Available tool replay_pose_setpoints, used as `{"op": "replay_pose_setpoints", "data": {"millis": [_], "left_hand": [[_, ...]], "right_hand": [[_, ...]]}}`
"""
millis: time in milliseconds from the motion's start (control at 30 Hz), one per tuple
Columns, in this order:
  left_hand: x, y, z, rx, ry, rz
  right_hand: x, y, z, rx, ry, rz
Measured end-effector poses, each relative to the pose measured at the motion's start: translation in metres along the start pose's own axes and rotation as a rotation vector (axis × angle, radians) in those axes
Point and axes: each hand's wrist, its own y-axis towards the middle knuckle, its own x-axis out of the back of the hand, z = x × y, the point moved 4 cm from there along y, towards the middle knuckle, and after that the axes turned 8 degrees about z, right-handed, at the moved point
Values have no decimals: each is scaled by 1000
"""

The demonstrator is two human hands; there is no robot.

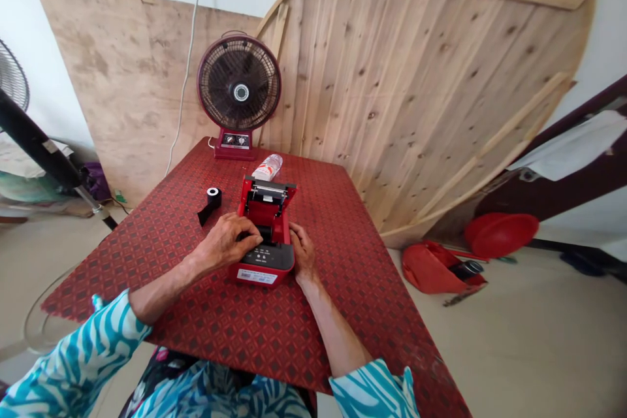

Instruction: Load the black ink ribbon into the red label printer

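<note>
A red and black printer-like device point(261, 266) stands on the patterned red table point(343, 235), its lid point(268, 193) raised at the back. My left hand point(230, 240) reaches over its left side, thumb and fingertips pinched together at the opening beside a dark roll point(266, 233); what the fingertips hold is too small to make out. My right hand point(302, 253) rests along the device's right side with fingers curled against it. Left of the device lies a black ribbon roll point(210, 204) with a white core, its end loose. A clear plastic bottle point(268, 167) lies behind the lid.
A dark red fan point(240, 93) stands at the table's back edge. Behind it lean a large round wooden board point(382, 91) and a plywood sheet point(122, 65). A red bag point(431, 269) and a red basin point(502, 234) are on the floor to the right.
</note>
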Motion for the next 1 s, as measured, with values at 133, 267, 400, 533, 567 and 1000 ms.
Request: {"op": "replay_pose_setpoints", "data": {"millis": [133,267,400,533,567,1000], "left_hand": [[1,-5,-1,-106,-24,-87],[1,-12,-5,-245,-7,-123],[0,-19,-9,-362,-4,-135],[-1,-23,-10,-424,11,-195],[-1,-23,-10,-430,20,-198],[4,-29,-17,-494,161,-241]], "right_hand": [[0,-2,0,4,38,-26],[0,2,-1,-82,201,-40],[2,24,16,-34,262,-32],[0,54,43,67,226,-34],[-2,60,48,82,217,-19],[8,19,71,309,-59,34]]}}
